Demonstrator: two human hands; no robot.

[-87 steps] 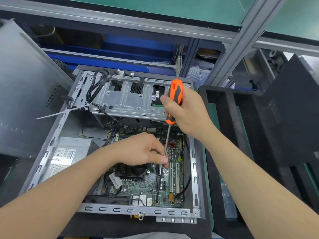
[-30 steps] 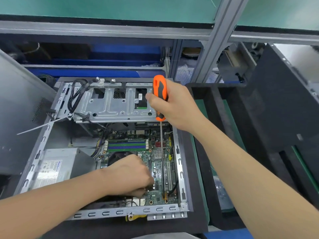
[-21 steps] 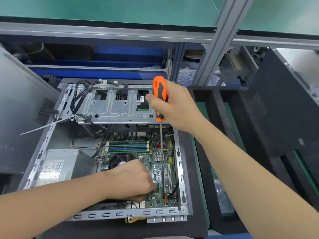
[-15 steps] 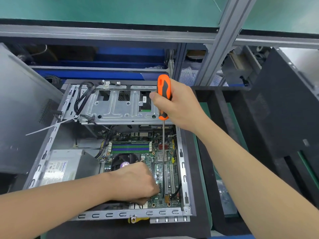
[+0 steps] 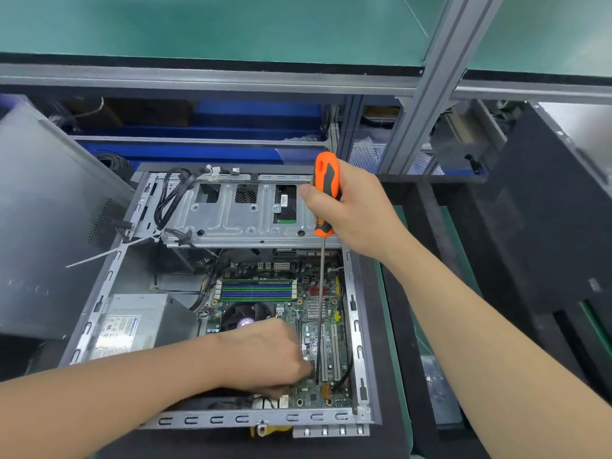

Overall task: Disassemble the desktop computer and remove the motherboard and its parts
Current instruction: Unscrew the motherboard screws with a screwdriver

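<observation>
Steel case (image 5: 231,419) holds motherboard (image 5: 306,339) (green).

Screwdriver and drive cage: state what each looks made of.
Screwdriver: handle looks like smooth orange plastic with black, probably rubbery, inlays; the thin bright shaft looks like steel. Drive cage: dull grey sheet metal, likely steel, judging by pressed ribs and punched holes.

Green-matted shelf (image 5: 215,24) spans the top, edged in aluminium rail (image 5: 198,79). Slanted aluminium post (image 5: 427,104) at right. Blue bins (image 5: 258,117) sit in shadow beneath; lighting even.
</observation>
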